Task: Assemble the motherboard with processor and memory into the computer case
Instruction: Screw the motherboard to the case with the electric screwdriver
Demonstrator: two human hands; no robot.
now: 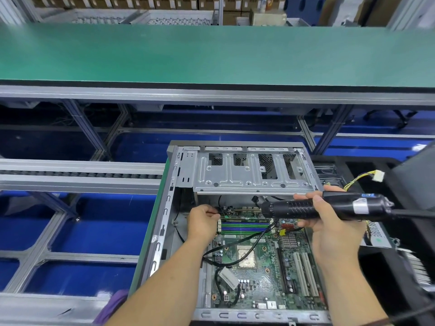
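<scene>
Gripping an electric screwdriver [329, 208] sideways, the right hand [334, 229] is wrapping its fingers fully round the black barrel and holding it level above the far half of the motherboard [263, 262], its nose pointing toward the left hand [202, 222]. It is probably being kept horizontal so the bit stays within reach of that hand; the bit itself is too small to make out. The left hand is reaching to the far left corner of the motherboard, just beyond the memory sticks [244, 225], with its fingertips pinched narrowly together on something small there. Whether that is a screw or a cable end I cannot tell.

The computer case [162, 229] is lying open on its side, and the motherboard is already sitting flat inside it. The processor [246, 257] is lying near the middle of the motherboard, bare, with no cooler over it, and a black cable [237, 243] is looping across it. The memory sticks are standing in their slots along the motherboard's far edge. White expansion slots [304, 274] are running along its right side. Beyond the motherboard, the metal drive cage [249, 175] is spanning the far end of the case. Judging by the tool, the board is being fastened down.
</scene>
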